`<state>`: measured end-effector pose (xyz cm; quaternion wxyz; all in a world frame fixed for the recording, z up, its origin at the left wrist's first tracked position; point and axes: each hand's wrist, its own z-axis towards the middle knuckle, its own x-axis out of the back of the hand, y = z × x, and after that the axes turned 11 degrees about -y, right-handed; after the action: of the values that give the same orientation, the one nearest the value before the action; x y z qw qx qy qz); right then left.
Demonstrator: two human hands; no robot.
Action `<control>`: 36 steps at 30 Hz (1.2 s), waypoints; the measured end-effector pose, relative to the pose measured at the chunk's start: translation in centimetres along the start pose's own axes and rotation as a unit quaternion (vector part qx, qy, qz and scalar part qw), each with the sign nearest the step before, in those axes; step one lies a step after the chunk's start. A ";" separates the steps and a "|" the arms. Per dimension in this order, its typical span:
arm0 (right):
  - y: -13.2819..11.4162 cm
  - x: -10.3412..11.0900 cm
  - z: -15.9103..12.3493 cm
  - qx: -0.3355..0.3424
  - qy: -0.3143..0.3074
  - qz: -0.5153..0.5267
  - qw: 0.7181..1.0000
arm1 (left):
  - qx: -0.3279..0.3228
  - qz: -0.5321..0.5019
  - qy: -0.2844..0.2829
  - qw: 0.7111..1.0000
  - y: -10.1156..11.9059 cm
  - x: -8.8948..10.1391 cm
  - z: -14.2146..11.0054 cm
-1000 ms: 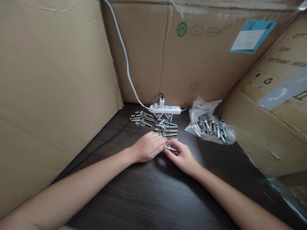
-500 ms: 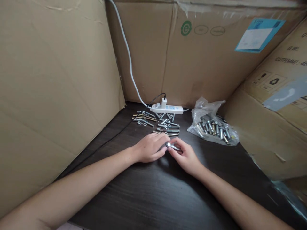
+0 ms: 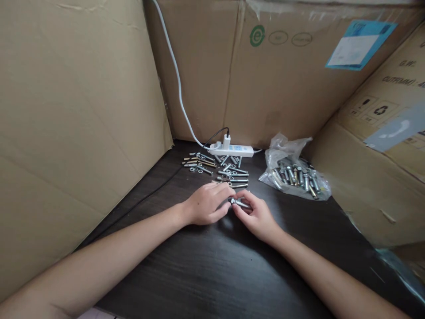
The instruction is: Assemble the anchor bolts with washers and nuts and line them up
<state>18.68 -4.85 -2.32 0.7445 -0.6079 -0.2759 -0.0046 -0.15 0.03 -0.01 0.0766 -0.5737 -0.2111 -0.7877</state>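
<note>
Both hands meet over the dark wooden table [image 3: 206, 270]. My right hand [image 3: 257, 215] is closed round a silver bolt [image 3: 239, 203], which lies across its fingers. My left hand [image 3: 207, 203] has its fingertips pinched at the bolt's left end. Just behind the hands lie several loose bolts, nuts and washers [image 3: 221, 170] spread on the table.
A clear plastic bag of bolts [image 3: 294, 175] lies at the right. A white power strip [image 3: 232, 151] with a white cable and a black cable sits against the back. Cardboard boxes [image 3: 76, 115] wall in the left, back and right sides.
The hands have stayed together on the bolt, which has turned slightly between the fingers. The view has shifted a little.
</note>
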 end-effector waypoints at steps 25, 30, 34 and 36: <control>-0.5 0.0 -0.2 0.006 -0.004 -0.030 1.000 | 0.031 -0.010 -0.076 0.997 -0.2 -0.1 0.0; -0.3 0.0 0.0 0.001 0.000 0.016 1.000 | 0.032 -0.041 -0.030 0.998 0.0 -0.1 0.0; -0.2 0.0 0.0 -0.001 0.005 0.026 1.000 | 0.007 -0.065 -0.034 0.997 0.2 0.0 0.0; -0.2 0.0 0.0 -0.001 0.005 0.025 1.000 | 0.005 -0.068 -0.037 0.997 0.2 0.0 0.0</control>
<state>18.60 -4.86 -2.12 0.7450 -0.6153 -0.2574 0.0108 -0.04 -0.15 0.03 0.0179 -0.5864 -0.2561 -0.7682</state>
